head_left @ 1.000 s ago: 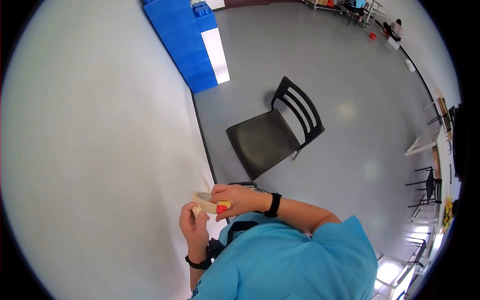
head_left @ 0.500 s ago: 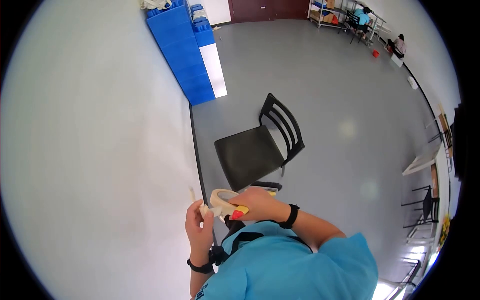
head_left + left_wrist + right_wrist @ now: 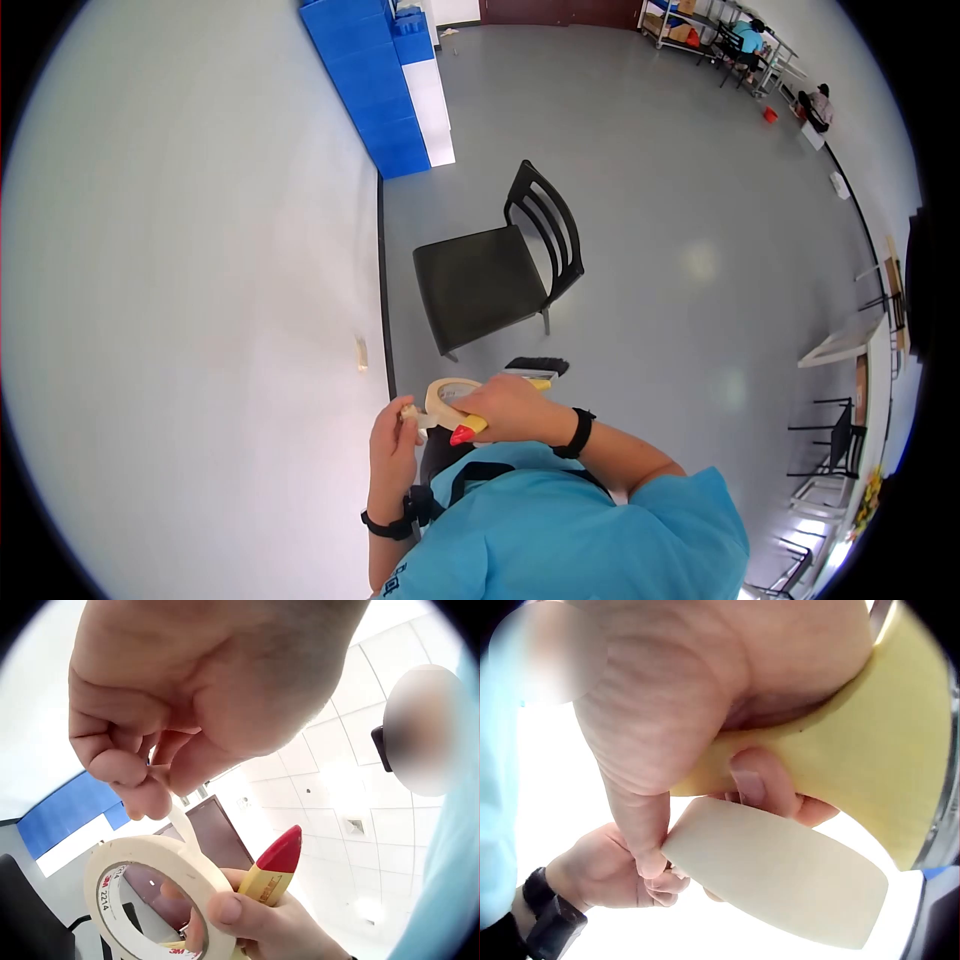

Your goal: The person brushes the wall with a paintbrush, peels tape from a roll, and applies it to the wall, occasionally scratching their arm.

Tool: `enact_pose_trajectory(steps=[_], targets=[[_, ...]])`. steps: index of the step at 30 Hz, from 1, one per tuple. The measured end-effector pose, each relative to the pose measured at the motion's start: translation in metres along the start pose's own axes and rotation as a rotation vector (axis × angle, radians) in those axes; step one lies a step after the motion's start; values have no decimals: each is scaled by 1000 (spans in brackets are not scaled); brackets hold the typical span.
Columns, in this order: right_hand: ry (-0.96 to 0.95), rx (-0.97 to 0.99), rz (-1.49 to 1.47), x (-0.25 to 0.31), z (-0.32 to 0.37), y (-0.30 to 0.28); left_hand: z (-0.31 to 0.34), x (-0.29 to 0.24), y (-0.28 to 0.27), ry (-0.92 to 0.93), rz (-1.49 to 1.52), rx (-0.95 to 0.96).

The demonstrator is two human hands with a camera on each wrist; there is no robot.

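A roll of cream masking tape (image 3: 436,404) is gripped by my right hand (image 3: 512,408), which also holds a yellow tool with a red tip (image 3: 468,430). In the left wrist view, the roll (image 3: 217,879) shows printing on its core, and the red tip (image 3: 282,850) points up beside the right thumb. My left hand (image 3: 393,446) pinches the loose end of a short strip (image 3: 182,827) that runs to the roll. In the right wrist view, the yellow body (image 3: 855,742) passes under my palm, beside the roll's outer face (image 3: 780,874).
A white wall (image 3: 200,300) rises along the left, with a small cream piece (image 3: 361,354) on it. A black chair (image 3: 480,282) stands ahead, a dark brush (image 3: 537,366) near it. Blue blocks (image 3: 375,100) are stacked by the wall. People sit at the far right.
Both hands have shifted relative to the view, and a short strip of tape now spans between the left fingers and the roll. The chair appears further left as the head view moved.
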State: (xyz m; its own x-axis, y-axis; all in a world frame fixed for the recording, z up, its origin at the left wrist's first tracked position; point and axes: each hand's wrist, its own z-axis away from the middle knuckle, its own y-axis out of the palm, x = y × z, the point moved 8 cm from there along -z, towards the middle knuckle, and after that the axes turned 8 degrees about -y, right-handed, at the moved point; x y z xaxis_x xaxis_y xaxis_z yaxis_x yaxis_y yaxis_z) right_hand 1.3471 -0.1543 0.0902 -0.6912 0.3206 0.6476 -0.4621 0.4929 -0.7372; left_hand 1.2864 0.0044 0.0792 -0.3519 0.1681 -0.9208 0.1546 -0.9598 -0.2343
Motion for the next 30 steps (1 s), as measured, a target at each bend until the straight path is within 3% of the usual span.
enact_pose_trajectory(steps=[4, 7, 14, 17, 19, 26, 30], targets=[[5, -42, 15, 2, 8, 1, 1, -5, 5, -42, 97, 74], [13, -77, 19, 11, 8, -1, 1, -13, 0, 29, -26, 28], [10, -105, 57, 36, -11, 24, 14, -3, -41, -23, 43, 4], [-9, -155, 98, 45, -22, 31, 24, -4, -51, 34, -42, -31], [-20, -158, 120, 56, -29, 36, 32, -1, -60, 51, 59, -73], [20, -78, 148, 76, -39, 63, 32, 22, -99, 22, 56, -92], [83, 24, 137, 82, -41, 79, 35, 18, -110, 196, -167, -135]])
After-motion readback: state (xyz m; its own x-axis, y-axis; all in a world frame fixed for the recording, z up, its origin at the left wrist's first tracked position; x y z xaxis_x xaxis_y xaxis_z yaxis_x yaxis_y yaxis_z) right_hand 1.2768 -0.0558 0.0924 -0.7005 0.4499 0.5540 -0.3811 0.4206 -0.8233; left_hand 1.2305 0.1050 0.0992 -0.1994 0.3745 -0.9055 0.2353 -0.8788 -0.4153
